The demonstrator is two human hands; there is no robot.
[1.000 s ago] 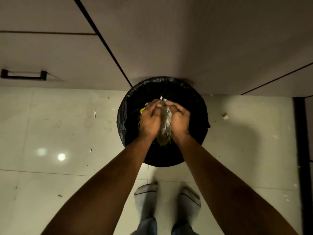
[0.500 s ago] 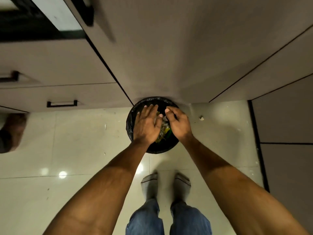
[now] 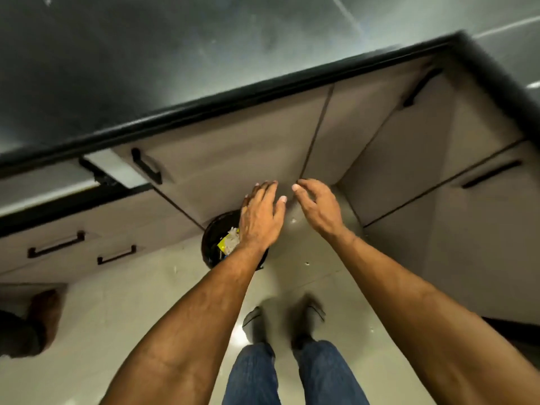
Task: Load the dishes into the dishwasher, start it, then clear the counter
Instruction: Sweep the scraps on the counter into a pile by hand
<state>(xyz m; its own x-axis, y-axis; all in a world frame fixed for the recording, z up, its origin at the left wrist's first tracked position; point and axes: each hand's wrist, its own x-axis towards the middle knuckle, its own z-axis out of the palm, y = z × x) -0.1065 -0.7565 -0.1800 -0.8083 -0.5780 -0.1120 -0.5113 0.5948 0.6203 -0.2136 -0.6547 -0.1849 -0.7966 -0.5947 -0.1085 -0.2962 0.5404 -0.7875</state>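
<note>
Above the feet (image 3: pixel 283 320) on the tiled floor (image 3: pixel 122 311), both bare forearms are reaching forward, the left hand (image 3: pixel 261 218) hanging spread over the black bin (image 3: pixel 211 241) of scraps, the right hand (image 3: pixel 317 206) loosely curled and holding nothing, beneath the dark table (image 3: pixel 204 106).

I stand on a pale glossy tiled floor (image 3: pixel 122 323) flecked with small white crumbs, a bright spot of light reflected near my feet; ahead runs a dark counter (image 3: pixel 146 68) with a black edge, turning a corner at the right; beneath it sit beige cabinet fronts (image 3: pixel 248 147) with black bar handles (image 3: pixel 146 166), split by thin dark seams.
</note>
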